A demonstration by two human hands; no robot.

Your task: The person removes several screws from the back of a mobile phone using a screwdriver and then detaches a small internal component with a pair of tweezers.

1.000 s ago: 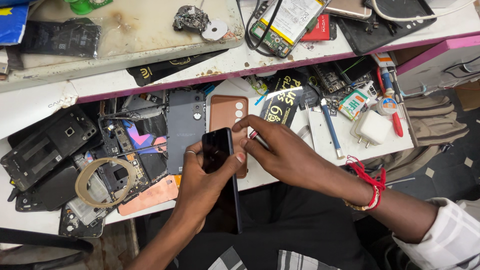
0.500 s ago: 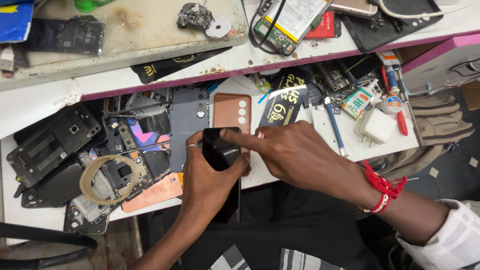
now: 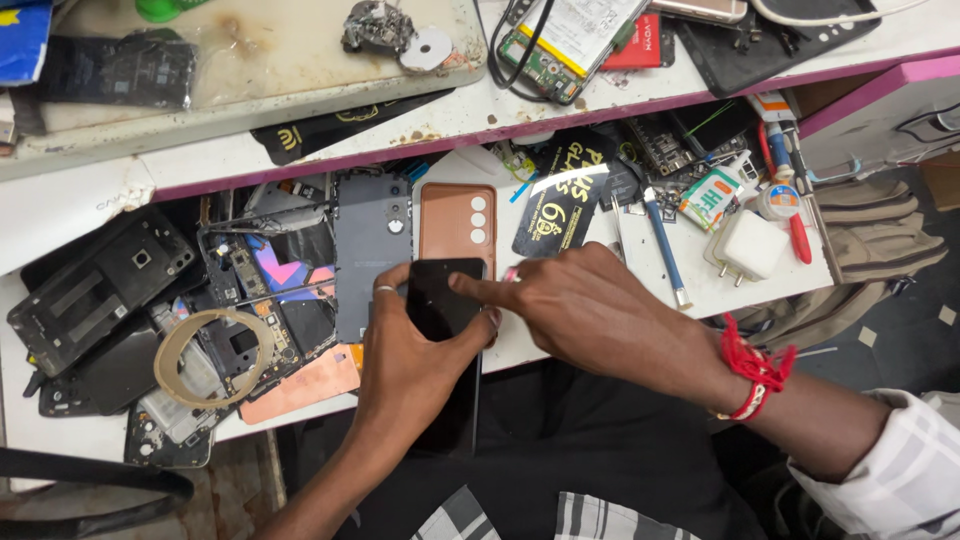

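My left hand (image 3: pixel 410 365) grips a black smartphone (image 3: pixel 440 300) from below, screen up, over my lap at the drawer's front edge. A ring sits on one of its fingers. My right hand (image 3: pixel 590 305) lies across the phone from the right, its index fingertip pressing on the dark glass near the top. A red thread is tied round the right wrist. The lower part of the phone is hidden behind my left hand.
An open drawer (image 3: pixel 640 285) holds several phone back covers, frames, an orange case (image 3: pixel 457 218), a grey cover (image 3: pixel 372 240), a tape ring (image 3: pixel 210 355), a white charger (image 3: pixel 748 245), screwdrivers (image 3: pixel 662 240) and a black packet (image 3: pixel 565 195). The shelf (image 3: pixel 300 120) above carries circuit boards and a battery.
The right hand has slid its fingertip along the phone's screen toward the left. The left hand keeps its grip, with the phone shifted slightly.
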